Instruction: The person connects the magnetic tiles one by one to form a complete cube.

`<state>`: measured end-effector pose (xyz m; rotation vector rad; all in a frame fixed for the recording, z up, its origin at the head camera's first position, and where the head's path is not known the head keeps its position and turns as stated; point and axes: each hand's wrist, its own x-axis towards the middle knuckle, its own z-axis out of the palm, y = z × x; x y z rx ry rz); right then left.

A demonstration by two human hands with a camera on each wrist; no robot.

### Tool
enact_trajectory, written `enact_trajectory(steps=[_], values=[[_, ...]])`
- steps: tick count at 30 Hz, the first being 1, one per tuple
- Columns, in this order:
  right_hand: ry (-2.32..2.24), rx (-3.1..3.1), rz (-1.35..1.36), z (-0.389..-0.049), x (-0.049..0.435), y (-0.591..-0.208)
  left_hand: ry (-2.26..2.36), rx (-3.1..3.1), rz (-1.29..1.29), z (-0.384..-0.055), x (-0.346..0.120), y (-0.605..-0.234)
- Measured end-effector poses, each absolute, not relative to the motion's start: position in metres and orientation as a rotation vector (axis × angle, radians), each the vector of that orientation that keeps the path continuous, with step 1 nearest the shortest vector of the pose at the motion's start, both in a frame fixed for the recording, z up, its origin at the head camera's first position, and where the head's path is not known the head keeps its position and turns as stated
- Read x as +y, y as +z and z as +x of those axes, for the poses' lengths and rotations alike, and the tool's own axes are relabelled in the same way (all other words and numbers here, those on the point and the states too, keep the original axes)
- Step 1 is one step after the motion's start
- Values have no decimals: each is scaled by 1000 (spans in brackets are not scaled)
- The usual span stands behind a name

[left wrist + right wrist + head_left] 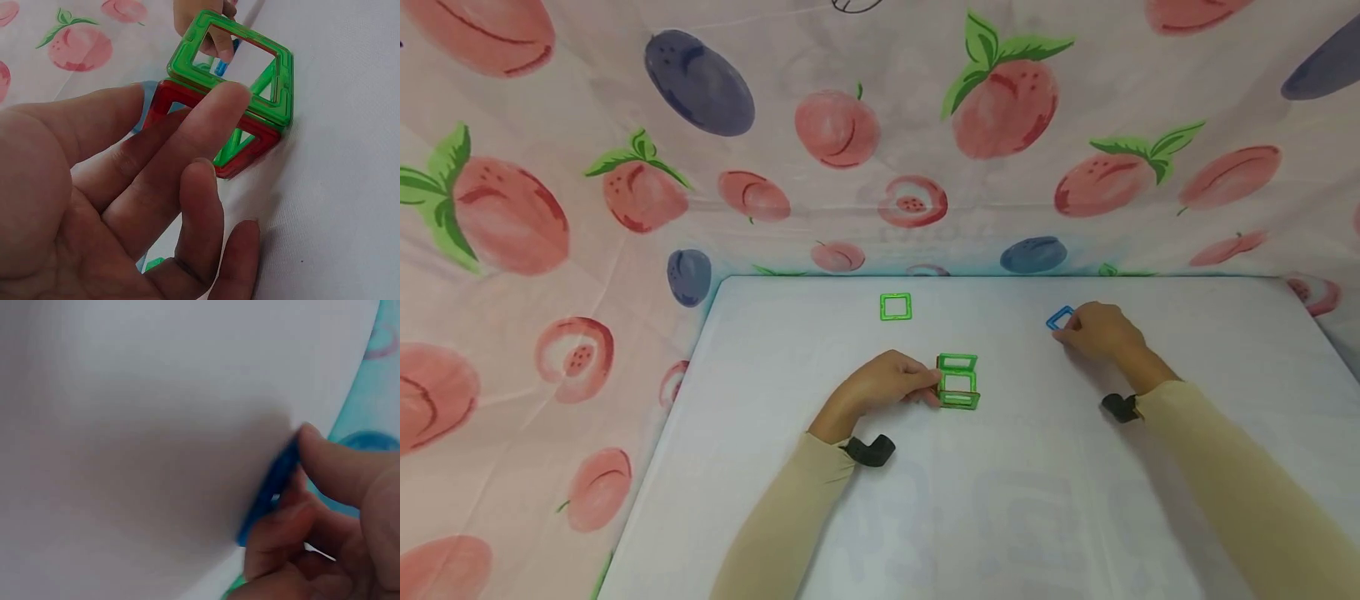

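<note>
Toward the back right of the table, my right hand (1099,332) pinches a blue square magnetic tile (267,494) between thumb and fingers, the tile tilted on edge. My left hand (886,383) is at the left side of a small open structure of magnetic tiles, its thumb and fingers holding the red square tile (250,156) there. Green square tiles (284,81) join that red one: one lies flat as the base, and others stand at the back and front. The left fingers partly cover the red tile.
A loose green square tile (883,307) lies near the table's back edge, left of the structure. White cloth covers the table (1030,492). A fruit-print curtain (865,196) hangs along the back and left sides.
</note>
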<state>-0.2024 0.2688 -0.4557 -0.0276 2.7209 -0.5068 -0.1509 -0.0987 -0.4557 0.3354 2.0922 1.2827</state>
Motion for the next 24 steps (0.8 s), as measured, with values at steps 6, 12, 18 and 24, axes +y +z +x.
enact_trajectory(steps=[6, 12, 18, 24], values=[[-666, 2576, -180, -188, 242, -451, 1274, 2093, 357, -151, -98, -456], [-1030, 2262, -111, -171, 219, -445, 1269, 2106, 359, -149, -96, -456], [-1249, 2013, -54, -156, 202, -445, 1261, 2106, 352, -148, -95, -455], [-1333, 1889, -66, -145, 193, -449, 1258, 2111, 358, -148, -96, -456]])
